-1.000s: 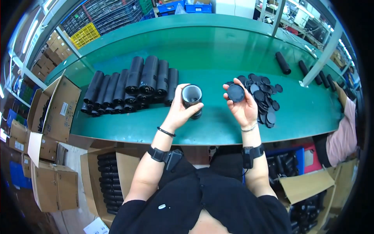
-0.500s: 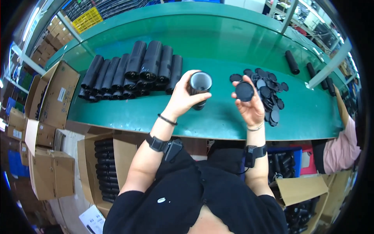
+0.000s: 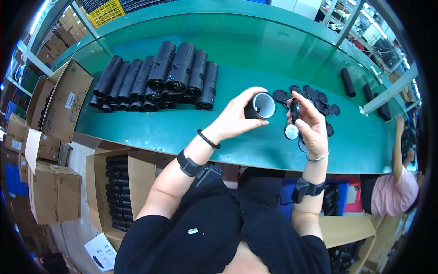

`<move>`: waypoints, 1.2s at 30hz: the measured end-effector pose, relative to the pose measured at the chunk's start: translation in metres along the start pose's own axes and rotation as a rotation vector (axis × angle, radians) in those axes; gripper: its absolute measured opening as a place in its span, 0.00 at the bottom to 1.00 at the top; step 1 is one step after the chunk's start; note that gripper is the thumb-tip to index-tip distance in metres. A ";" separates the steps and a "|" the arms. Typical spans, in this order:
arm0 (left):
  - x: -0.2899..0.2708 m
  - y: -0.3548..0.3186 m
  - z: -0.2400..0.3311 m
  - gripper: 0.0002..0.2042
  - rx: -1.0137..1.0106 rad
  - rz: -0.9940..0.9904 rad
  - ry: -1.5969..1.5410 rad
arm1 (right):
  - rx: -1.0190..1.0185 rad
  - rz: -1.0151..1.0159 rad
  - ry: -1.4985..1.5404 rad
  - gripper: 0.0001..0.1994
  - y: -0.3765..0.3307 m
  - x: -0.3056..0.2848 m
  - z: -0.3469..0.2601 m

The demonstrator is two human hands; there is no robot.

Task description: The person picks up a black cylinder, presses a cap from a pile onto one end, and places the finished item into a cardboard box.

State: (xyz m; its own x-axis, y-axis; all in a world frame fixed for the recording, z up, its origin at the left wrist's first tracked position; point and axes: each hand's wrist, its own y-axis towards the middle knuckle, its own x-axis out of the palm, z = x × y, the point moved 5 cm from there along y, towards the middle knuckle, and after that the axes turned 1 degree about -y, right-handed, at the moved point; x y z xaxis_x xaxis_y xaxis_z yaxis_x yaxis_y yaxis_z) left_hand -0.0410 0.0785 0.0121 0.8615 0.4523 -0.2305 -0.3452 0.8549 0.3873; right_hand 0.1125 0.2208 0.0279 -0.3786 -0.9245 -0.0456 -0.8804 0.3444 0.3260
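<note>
Head view: black hollow cylinder (image 3: 268, 106) lies within the left hand's (image 3: 233, 118) wrapped fingers, long axis tilted, pale-lined mouth facing up and rightward; just right, the right hand's (image 3: 314, 130) nearly closed fingertips pinch a round black cap (image 3: 294, 111) edge-on.

Head view: left unit of a side-by-side fisheye pair, worn on the person's head. Faces down and forward; upright, unmirrored. Range close: black-clad torso (image 3: 214, 223) fills 6 o'clock, left hand (image 3: 237, 114) and right hand (image 3: 311, 128) near centre. Green surface (image 3: 255, 64) spans toward 12 o'clock, its edges bowed (lens bend). Side reach: carton (image 3: 57, 194) near 8 o'clock, co-worker (image 3: 393, 196) near 4. Corners black.
</note>
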 end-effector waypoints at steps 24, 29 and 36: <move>0.019 -0.001 -0.003 0.42 0.102 -0.058 0.209 | -0.259 -0.111 -0.942 0.28 0.014 0.045 -0.046; 0.023 0.003 -0.009 0.39 0.088 -0.016 0.151 | -0.296 -0.128 -1.012 0.27 0.013 0.049 -0.050; 0.020 0.002 -0.006 0.32 0.064 -0.059 0.188 | -0.234 -0.142 -1.091 0.26 0.014 0.059 -0.053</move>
State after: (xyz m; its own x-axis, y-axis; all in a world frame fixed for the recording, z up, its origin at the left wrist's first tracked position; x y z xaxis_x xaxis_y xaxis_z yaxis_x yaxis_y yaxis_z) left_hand -0.0263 0.0906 0.0032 0.7932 0.4462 -0.4144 -0.2663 0.8661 0.4229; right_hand 0.0925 0.1628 0.0797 -0.4273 -0.2762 -0.8609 -0.9037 0.1023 0.4157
